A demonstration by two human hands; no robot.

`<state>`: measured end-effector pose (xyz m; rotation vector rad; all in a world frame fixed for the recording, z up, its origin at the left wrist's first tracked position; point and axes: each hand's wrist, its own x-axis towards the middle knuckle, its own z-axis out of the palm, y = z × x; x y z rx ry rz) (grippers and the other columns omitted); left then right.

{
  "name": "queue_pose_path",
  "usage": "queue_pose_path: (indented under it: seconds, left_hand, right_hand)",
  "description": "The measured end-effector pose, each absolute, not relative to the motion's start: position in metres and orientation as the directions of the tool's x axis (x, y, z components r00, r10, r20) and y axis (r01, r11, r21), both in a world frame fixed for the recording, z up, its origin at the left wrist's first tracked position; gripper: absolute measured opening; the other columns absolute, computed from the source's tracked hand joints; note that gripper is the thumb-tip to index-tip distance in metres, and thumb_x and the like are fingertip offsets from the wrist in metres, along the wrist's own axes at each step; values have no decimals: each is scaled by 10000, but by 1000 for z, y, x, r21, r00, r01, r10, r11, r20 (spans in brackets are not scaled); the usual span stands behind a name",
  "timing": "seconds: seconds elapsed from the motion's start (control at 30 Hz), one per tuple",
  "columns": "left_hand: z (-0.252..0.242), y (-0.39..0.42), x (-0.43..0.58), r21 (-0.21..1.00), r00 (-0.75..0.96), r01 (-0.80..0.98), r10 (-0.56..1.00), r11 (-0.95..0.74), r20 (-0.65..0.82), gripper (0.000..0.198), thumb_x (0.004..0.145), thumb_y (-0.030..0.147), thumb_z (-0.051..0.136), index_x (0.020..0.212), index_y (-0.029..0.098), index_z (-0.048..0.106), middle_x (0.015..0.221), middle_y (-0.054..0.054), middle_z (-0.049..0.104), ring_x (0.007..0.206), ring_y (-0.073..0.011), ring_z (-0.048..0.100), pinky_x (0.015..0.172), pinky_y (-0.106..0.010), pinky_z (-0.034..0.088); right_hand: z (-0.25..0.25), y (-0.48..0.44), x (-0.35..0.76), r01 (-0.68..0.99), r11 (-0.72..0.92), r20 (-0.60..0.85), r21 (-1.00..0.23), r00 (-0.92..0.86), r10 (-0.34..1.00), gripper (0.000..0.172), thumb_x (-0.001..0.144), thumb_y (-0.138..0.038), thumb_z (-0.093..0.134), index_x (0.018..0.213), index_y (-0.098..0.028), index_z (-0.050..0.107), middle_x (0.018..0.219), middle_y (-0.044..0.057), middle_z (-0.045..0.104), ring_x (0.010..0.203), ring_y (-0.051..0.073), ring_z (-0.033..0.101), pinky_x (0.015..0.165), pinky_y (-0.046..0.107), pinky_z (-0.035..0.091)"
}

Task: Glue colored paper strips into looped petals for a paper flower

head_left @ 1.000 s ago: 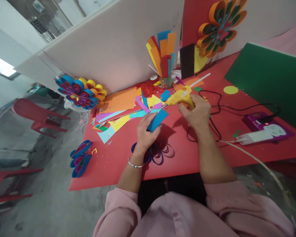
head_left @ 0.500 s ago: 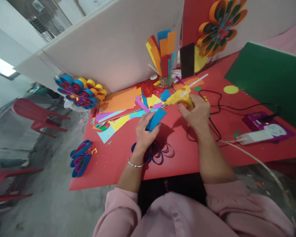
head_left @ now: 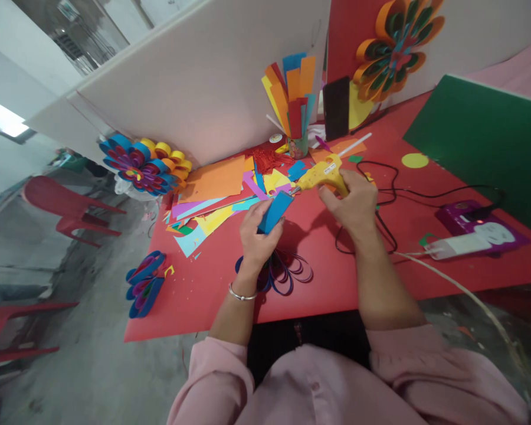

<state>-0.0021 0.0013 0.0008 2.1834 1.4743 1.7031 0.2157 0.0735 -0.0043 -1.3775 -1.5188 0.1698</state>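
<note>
My left hand point(head_left: 256, 236) is closed round a folded blue paper strip point(head_left: 274, 211), held a little above the red table point(head_left: 380, 260). My right hand point(head_left: 354, 200) grips a yellow glue gun point(head_left: 323, 173) whose nozzle points left, close to the strip's upper end. A looped paper flower of blue and purple petals point(head_left: 287, 271) lies flat on the table just below my left hand, partly hidden by the wrist.
Loose coloured paper sheets point(head_left: 216, 189) spread behind my left hand. A cup of paper strips point(head_left: 292, 100), a black phone point(head_left: 335, 109) and a green board point(head_left: 482, 136) stand at the back. A purple power strip point(head_left: 478, 227) with cables lies right. Finished flowers point(head_left: 137, 165) sit at the left edge.
My left hand has lifted the blue strip up and left, closer to the glue gun's nozzle. The right hand and glue gun have hardly moved.
</note>
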Motion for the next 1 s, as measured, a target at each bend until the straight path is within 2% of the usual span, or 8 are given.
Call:
queue_pose_path:
  seconds: [0.67,0.83,1.0]
  left_hand:
    - [-1,2,-5,584,-73,604,692,-542,719,396,888,278,783,1278,264,714,1182,-66,760,1096,-220,728,981,-409,601]
    - [-1,2,-5,557,-66,612,666,-561,743,406,880,279,788,1279,264,710,1178,-73,761,1087,-222,733,963,-413,615]
    - [-1,1,-4,558,-68,597,656,-577,752,446,871,256,802,1305,283,702,1196,-63,761,1099,-214,732,974,-403,613]
  right_hand:
    - [-4,73,216,638,332,560,-695,190,806,291,793,-522,646,770,-245,558,769,39,642,727,218,566,716,374,445]
    - [0,71,215,595,327,517,-734,178,837,304,775,-517,641,720,-249,508,691,4,569,660,184,494,659,347,385]
    - [5,68,215,552,324,466,-768,134,875,284,796,-502,630,731,-244,532,654,-18,513,626,164,451,629,329,339]
